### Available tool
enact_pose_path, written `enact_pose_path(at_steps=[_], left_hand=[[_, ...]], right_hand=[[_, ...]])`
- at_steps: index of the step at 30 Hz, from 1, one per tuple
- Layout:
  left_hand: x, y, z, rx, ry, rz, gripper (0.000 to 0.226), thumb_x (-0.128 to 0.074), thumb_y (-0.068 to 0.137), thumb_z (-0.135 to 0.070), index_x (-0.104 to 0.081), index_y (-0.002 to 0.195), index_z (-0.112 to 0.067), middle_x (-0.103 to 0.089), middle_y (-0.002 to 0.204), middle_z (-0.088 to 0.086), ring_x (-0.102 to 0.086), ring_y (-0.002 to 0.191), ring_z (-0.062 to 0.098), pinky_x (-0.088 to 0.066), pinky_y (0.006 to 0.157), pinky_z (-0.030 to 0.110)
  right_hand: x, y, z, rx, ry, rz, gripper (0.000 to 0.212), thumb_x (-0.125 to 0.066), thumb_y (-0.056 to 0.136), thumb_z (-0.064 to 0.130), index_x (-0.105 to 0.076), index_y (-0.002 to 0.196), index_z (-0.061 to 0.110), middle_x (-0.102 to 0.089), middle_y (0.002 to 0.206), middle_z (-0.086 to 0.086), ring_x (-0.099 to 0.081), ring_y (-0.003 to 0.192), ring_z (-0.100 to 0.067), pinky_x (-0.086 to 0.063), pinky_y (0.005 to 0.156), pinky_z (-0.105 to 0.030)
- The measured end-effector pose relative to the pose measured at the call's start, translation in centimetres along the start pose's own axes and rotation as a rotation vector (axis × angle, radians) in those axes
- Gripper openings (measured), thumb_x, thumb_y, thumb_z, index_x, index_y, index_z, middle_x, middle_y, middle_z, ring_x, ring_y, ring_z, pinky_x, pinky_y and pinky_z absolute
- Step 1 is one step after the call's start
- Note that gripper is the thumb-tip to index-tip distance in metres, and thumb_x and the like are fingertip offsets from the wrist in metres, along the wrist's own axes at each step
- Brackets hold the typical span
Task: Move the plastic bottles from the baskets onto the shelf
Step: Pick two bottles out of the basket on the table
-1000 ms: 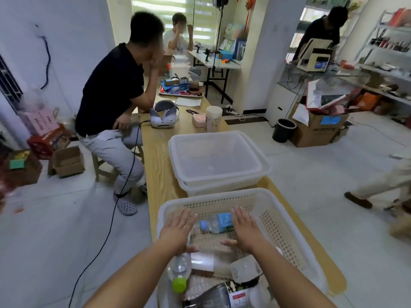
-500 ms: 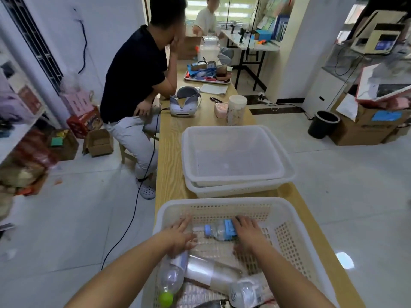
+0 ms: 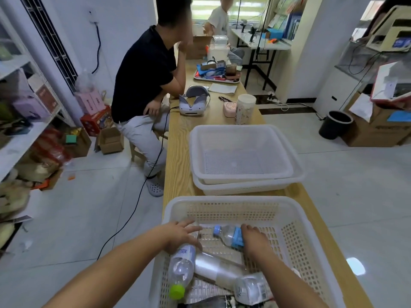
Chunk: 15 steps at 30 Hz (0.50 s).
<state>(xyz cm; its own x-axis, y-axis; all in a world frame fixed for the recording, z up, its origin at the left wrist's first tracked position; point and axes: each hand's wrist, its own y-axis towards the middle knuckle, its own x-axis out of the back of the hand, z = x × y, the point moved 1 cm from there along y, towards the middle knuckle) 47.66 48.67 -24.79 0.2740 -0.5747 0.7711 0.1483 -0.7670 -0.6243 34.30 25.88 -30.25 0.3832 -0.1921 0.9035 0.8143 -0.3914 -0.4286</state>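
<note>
Clear plastic bottle with blue cap and blue label [image 3: 226,234] lies on its side in the cream perforated plastic basket [image 3: 222,199]; your right hand [image 3: 255,241] curls its fingers over the label end. Your left hand [image 3: 180,234], fingers extended, rests on the base of the clear green-capped bottle [image 3: 181,270] alongside. The basket sits on the long wooden table [image 3: 178,156].
</note>
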Motion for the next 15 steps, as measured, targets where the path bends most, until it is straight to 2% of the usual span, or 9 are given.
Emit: enact_pose_path(at_steps=[5,7,9,10,12,14,15], left_hand=[[0.6,-0.3,-0.4,-0.002,0.02,0.074,0.081,-0.069,0.081,-0.005,-0.032,0.142,-0.045,0.006,0.162,-0.009,0.018,0.147,0.025,-0.012,0.117,0.059],[0.8,-0.2,-0.7,-0.04,0.088,0.059,0.085,-0.071,0.08,-0.008,-0.028,0.147,-0.037,-0.003,0.162,-0.007,0.012,0.149,0.023,-0.012,0.116,0.062],[1.0,-0.2,-1.0,-0.081,0.084,0.046,0.081,-0.072,0.078,-0.008,-0.032,0.146,-0.029,-0.016,0.16,-0.007,0.003,0.15,0.018,-0.011,0.114,0.063],[1.0,-0.3,-1.2,-0.092,0.045,0.034,0.077,-0.074,0.077,-0.01,-0.036,0.143,-0.026,-0.023,0.157,-0.006,-0.003,0.149,0.017,-0.014,0.114,0.061],[1.2,-0.4,-1.4,-0.1,-0.095,-0.052,0.065,-0.076,0.077,-0.017,-0.043,0.133,-0.023,-0.038,0.146,-0.001,-0.026,0.143,0.022,-0.028,0.111,0.048],[1.6,-0.6,-1.9,-0.084,-0.317,-0.172,0.053,-0.074,0.079,-0.021,-0.048,0.125,-0.022,-0.05,0.133,0.002,-0.046,0.126,0.026,-0.038,0.1,0.035],[1.9,-0.7,-2.1,-0.057,-0.44,-0.202,0.056,-0.073,0.079,-0.021,-0.047,0.128,-0.022,-0.051,0.134,0.002,-0.048,0.125,0.025,-0.039,0.1,0.034]], right_hand=[[-0.6,-1.8,0.0,0.01,-0.033,0.022,0.056,-0.064,0.083,0.016,-0.037,0.132,0.016,-0.051,0.131,-0.007,-0.049,0.118,-0.028,-0.043,0.095,-0.04],[-0.9,-2.7,0.0,-0.015,-0.027,0.023,0.057,-0.065,0.081,0.016,-0.038,0.131,0.016,-0.05,0.131,-0.007,-0.048,0.119,-0.029,-0.042,0.095,-0.04],[-0.7,-3.5,-0.1,-0.053,0.032,-0.006,0.054,-0.066,0.079,0.016,-0.039,0.126,0.017,-0.051,0.128,-0.008,-0.05,0.117,-0.029,-0.044,0.091,-0.038],[-0.3,-3.9,-0.3,-0.07,0.076,-0.037,0.051,-0.067,0.078,0.015,-0.04,0.122,0.018,-0.052,0.125,-0.008,-0.051,0.114,-0.028,-0.044,0.086,-0.036],[0.6,-4.7,-0.8,-0.118,0.179,-0.103,0.047,-0.066,0.077,0.014,-0.04,0.115,0.02,-0.054,0.12,-0.007,-0.053,0.109,-0.026,-0.04,0.076,-0.03],[1.7,-5.6,-1.4,-0.167,0.253,-0.18,0.048,-0.066,0.079,0.014,-0.041,0.12,0.017,-0.053,0.12,-0.006,-0.052,0.109,-0.024,-0.035,0.073,-0.027],[2.3,-6.0,-1.7,-0.191,0.291,-0.219,0.048,-0.066,0.08,0.015,-0.042,0.122,0.016,-0.053,0.12,-0.006,-0.052,0.109,-0.024,-0.035,0.073,-0.027]])
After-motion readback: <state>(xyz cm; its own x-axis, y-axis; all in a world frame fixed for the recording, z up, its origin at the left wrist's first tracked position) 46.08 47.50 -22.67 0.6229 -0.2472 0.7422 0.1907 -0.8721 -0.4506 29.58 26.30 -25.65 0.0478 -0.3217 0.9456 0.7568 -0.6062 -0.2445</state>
